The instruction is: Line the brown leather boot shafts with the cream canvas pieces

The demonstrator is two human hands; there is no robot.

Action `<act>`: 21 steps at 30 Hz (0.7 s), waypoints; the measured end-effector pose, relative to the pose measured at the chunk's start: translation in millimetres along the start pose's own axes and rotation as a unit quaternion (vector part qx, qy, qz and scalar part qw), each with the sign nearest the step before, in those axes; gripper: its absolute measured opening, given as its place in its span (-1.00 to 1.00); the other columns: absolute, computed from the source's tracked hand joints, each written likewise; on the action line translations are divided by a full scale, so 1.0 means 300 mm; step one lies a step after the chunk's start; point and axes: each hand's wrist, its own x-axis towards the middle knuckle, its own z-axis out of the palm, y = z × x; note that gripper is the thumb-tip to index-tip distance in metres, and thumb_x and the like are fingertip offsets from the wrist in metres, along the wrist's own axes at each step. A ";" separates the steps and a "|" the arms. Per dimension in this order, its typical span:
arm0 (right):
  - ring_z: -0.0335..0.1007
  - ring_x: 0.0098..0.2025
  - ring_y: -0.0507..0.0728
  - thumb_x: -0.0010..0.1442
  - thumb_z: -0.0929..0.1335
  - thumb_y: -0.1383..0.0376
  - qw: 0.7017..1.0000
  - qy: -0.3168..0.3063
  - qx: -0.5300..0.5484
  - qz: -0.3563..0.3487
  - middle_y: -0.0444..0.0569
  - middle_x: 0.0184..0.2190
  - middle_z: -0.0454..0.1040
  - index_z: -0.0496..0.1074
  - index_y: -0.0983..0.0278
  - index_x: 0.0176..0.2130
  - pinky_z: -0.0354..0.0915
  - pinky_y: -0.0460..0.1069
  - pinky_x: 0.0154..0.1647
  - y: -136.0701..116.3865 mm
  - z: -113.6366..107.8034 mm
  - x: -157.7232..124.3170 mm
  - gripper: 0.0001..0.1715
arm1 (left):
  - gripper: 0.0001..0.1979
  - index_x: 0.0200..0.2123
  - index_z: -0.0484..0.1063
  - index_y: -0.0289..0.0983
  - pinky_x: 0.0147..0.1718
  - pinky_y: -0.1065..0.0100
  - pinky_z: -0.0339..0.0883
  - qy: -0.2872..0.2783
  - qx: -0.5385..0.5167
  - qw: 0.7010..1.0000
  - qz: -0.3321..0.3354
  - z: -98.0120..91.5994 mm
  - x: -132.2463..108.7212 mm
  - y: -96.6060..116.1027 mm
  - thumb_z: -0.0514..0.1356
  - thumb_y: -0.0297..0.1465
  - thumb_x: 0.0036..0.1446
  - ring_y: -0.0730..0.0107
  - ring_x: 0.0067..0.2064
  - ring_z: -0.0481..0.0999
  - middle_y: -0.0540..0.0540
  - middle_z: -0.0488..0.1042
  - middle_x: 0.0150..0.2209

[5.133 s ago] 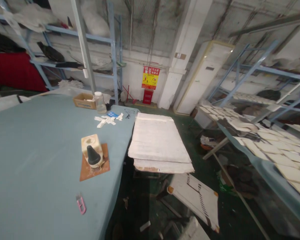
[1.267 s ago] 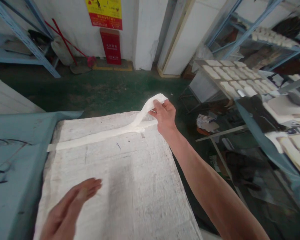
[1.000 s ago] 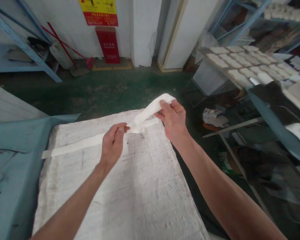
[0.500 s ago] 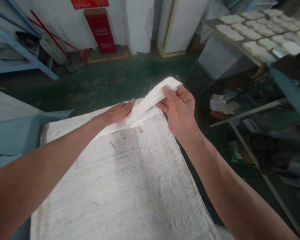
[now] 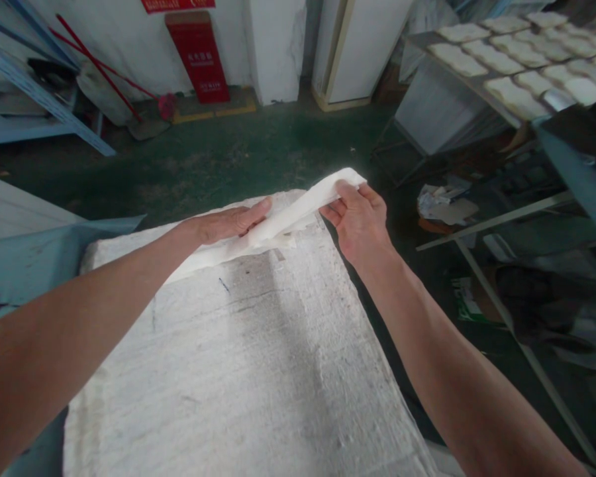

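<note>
A long white strip [image 5: 298, 212] of fibrous material lies across the far end of a large white fibre sheet stack [image 5: 238, 358]. My right hand [image 5: 360, 218] pinches the strip's right end and holds it lifted off the sheet. My left hand [image 5: 228, 222] lies flat with fingers stretched out, pressing on the sheet just behind the strip where it rises. Both forearms reach over the sheet from the near side.
A blue-covered table [image 5: 24, 258] adjoins the sheet stack on the left. The green floor [image 5: 218, 152] lies beyond, with a red box [image 5: 197, 56] and a broom against the wall. At the right stand racks with several white pads [image 5: 516, 73] and floor clutter.
From a view of the blue table, I moved to the sheet stack. My right hand lifted the strip's end; my left hand came in and now lies flat beside it.
</note>
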 end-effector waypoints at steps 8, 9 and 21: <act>0.58 -0.34 0.02 0.19 0.49 0.32 0.999 0.015 -0.020 0.029 -0.20 -0.41 0.58 0.41 0.20 -0.30 0.56 -0.08 -0.27 0.035 -0.025 0.017 -0.83 | -0.61 -0.20 0.59 -0.26 -0.30 0.31 0.36 -0.086 -0.069 0.993 -0.038 -0.027 0.033 -0.051 0.34 -0.09 0.03 0.23 -0.31 0.53 -0.10 0.61 -0.28; 0.59 -0.33 0.03 0.21 0.47 0.32 0.999 0.014 -0.025 0.036 -0.18 -0.39 0.59 0.41 0.21 -0.29 0.57 -0.07 -0.24 0.038 -0.023 0.015 -0.85 | -0.62 -0.20 0.58 -0.26 -0.30 0.31 0.35 -0.075 -0.074 0.993 -0.042 -0.028 0.035 -0.054 0.33 -0.10 0.03 0.24 -0.31 0.53 -0.09 0.61 -0.29; 0.54 -0.44 0.05 0.24 0.52 0.08 0.927 -0.035 -0.331 0.174 0.03 -0.41 0.65 0.58 0.30 -0.38 0.42 -0.12 -0.52 -0.018 -0.147 -0.222 -0.66 | -0.75 -0.29 0.62 -0.23 -0.36 0.33 0.33 -0.028 -0.087 0.992 -0.087 -0.023 0.028 -0.015 0.36 -0.26 -0.06 0.29 -0.37 0.53 -0.09 0.63 -0.35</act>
